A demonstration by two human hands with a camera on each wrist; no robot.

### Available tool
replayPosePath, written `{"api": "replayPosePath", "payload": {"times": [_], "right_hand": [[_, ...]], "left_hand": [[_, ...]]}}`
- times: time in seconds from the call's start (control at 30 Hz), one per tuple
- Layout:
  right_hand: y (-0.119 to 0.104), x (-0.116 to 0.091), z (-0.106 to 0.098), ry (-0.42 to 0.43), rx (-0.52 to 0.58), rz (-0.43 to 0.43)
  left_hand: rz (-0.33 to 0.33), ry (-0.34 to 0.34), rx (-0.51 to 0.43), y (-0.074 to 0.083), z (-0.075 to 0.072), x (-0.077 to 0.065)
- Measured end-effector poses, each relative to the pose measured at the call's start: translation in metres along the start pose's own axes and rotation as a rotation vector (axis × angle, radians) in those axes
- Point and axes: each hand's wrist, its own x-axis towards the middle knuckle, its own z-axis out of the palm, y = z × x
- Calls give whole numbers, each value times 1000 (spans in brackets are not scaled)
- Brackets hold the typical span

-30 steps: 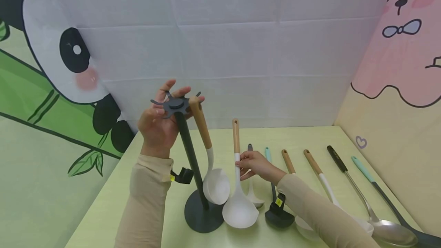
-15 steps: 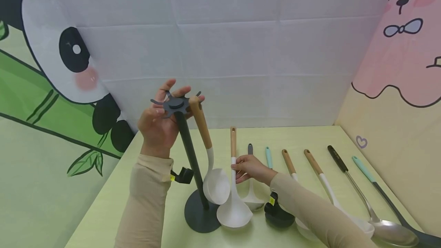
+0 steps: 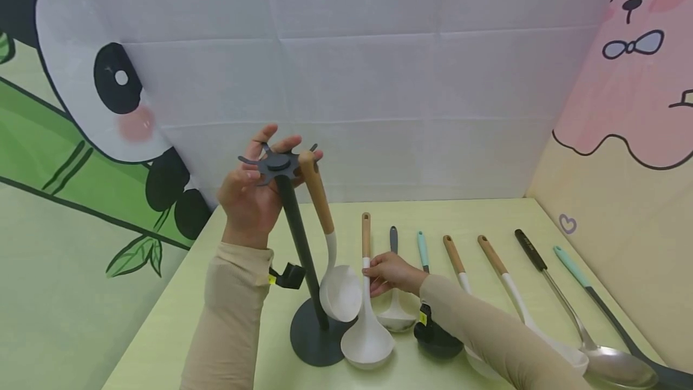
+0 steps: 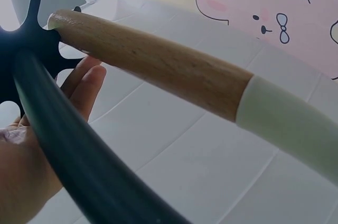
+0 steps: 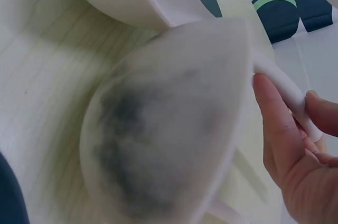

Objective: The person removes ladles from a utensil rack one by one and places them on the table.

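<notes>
My right hand pinches the white stem of a ladle with a wooden handle; it stands nearly upright, its bowl low at the table. In the right wrist view, thumb and fingers close on that stem. My left hand is at the top of a black utensil stand, thumb at the near side of the hooked disc and fingers spread behind it. From one hook hangs another white ladle by its wooden handle, right beside the held one.
A grey-handled ladle lies close behind the right hand; its smudged bowl fills the right wrist view. Further right lie a mint-handled black ladle, wooden-handled utensils, a steel spoon and a mint-handled black utensil.
My right hand has moved down and slightly left with the ladle, whose bowl now sits nearer the stand's base. The left hand, the stand and the hanging ladle have stayed in place.
</notes>
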Motion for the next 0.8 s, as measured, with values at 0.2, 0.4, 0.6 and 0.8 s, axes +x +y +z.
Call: {"api": "replayPosePath", "payload": {"times": [0.2, 0.4, 0.6, 0.8], "right_hand": [[3, 5, -1, -9, -6, 44], [5, 12, -1, 2, 5, 93], [7, 17, 1, 16, -3, 140], [11, 19, 0, 1, -3, 180]], "left_hand": [[2, 9, 5, 0, 0, 0], [1, 12, 13, 1, 1, 0], [-2, 9, 25, 1, 1, 0], [-5, 8, 20, 1, 1, 0]]}}
